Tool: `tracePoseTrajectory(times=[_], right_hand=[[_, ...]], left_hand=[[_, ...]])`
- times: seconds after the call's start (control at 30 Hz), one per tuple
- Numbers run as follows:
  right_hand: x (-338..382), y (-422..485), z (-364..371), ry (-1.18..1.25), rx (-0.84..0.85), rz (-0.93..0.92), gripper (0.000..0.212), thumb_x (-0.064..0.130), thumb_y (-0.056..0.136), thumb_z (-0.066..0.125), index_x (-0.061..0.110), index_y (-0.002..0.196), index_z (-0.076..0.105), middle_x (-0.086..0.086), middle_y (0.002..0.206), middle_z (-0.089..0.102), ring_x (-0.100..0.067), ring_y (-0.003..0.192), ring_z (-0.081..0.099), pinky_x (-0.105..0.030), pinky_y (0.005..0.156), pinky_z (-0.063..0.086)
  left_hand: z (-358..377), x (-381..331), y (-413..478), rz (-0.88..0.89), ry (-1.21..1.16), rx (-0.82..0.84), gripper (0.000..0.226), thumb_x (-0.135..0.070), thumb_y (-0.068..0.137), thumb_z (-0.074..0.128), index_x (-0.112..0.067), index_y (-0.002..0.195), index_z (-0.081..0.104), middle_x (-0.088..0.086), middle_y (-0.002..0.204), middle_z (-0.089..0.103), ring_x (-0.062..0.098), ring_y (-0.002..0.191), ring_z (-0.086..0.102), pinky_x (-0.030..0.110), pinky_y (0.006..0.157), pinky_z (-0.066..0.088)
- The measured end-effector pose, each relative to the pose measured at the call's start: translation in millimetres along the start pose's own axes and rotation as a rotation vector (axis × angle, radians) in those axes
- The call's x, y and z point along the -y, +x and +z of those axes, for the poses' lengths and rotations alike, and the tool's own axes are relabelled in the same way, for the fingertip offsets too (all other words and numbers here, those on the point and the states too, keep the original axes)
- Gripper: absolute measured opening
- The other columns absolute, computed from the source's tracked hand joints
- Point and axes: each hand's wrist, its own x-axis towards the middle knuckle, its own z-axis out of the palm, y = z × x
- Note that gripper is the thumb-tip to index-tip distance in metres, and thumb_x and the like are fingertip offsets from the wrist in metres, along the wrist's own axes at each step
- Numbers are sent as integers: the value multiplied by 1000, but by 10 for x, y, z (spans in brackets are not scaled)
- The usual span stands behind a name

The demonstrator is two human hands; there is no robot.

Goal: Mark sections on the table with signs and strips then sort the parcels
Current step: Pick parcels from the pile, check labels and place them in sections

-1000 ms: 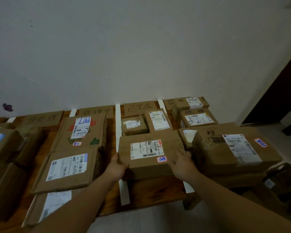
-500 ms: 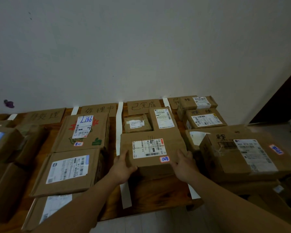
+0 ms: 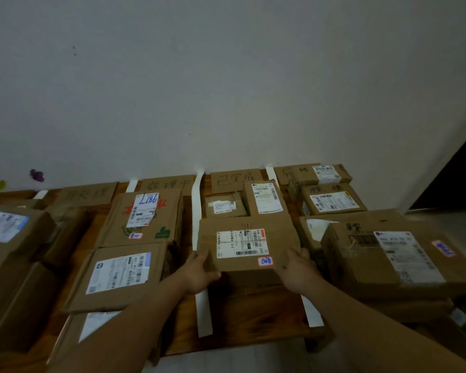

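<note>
Our left hand (image 3: 199, 273) and right hand (image 3: 297, 273) each grip a near corner of the labelled parcel (image 3: 242, 243), fingers curled round its edges.

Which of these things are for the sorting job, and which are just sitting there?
For the job: the held parcel, gripped by the left hand and right hand; other parcels; signs; strips; table.

Just there: purple splotch and yellow splotch on the wall; dark doorway.
</note>
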Motion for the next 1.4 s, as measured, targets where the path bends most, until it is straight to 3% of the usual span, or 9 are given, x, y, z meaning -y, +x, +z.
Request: tracePoseTrajectory(times=[0.23, 0.37, 0.53, 0.7, 0.87, 0.97, 1.07, 1.27, 1.4], right_hand=[[-24, -98, 5, -46, 30, 14, 76, 38, 94, 53, 32, 153, 5, -8, 159, -14, -37, 145, 2, -51, 115, 24], [24, -146, -55, -95, 9, -45, 74, 42, 92, 54, 27, 152, 12, -9, 160, -11, -37, 146, -2, -50, 116, 21], [501, -296, -256, -134, 5, -195, 60, 51, 91, 50, 28, 144, 35, -9, 154, 27, -32, 142, 20, -50, 113, 25], [1443, -591, -365, -205, -65, -350, 65, 49, 93, 49, 22, 149, 28, -10, 157, 21, -31, 140, 27, -45, 110, 29], [2597, -1090, 10, -304, -44, -537, 53, 48, 96, 40, 20, 141, 41, -10, 149, 37, -32, 135, 32, -39, 110, 30], [3355, -1417, 466, -368, -6, -644, 52, 43, 96, 43, 16, 141, 42, -12, 150, 35, -34, 134, 34, -37, 108, 29], [4098, -1772, 957, -337, 15, -722, 61, 48, 92, 49, 17, 143, 37, -14, 147, 37, -33, 133, 37, -39, 106, 34], [5376, -2286, 1836, -406, 93, -884, 68, 53, 93, 46, 18, 149, 29, -13, 153, 28, -34, 139, 28, -40, 110, 30], [6057, -2322, 2292, -399, 116, -962, 65, 51, 90, 50, 16, 144, 37, -14, 144, 39, -34, 132, 38, -38, 103, 36]], left_hand=[[30, 30, -79, -17, 8, 17, 80, -31, 89, 60, -24, 152, 10, 1, 157, 8, 27, 142, 21, 38, 114, 25], [-76, -5, -133, -29, 55, -17, 72, -33, 92, 57, -26, 151, 17, 2, 160, 4, 26, 146, 11, 42, 116, 17], [-515, -28, -404, -39, 92, -162, 73, -37, 93, 54, -21, 152, 14, 7, 159, 11, 28, 145, 14, 43, 116, 17], [-1233, 326, -809, -10, 162, -315, 75, -41, 91, 56, -21, 151, 16, 3, 159, 12, 25, 146, 12, 42, 118, 17], [-2057, 1193, -1425, -39, 144, -432, 88, -54, 79, 62, -18, 150, 25, 4, 155, 24, 21, 143, 22, 37, 117, 22], [-2513, 1890, -1928, -103, 114, -508, 78, -38, 87, 63, -15, 150, 23, 11, 157, 17, 23, 145, 17, 34, 116, 20], [-2954, 2624, -2442, -167, 83, -552, 80, -57, 82, 61, -23, 147, 30, 9, 155, 27, 27, 144, 22, 40, 115, 24], [-3635, 3860, -3245, -438, -44, -637, 77, -41, 88, 61, -28, 150, 18, 5, 160, 7, 27, 146, 12, 43, 117, 22], [-3982, 4404, -3481, -538, -123, -666, 76, -40, 89, 60, -30, 150, 16, 3, 160, 7, 27, 146, 12, 45, 116, 20]])
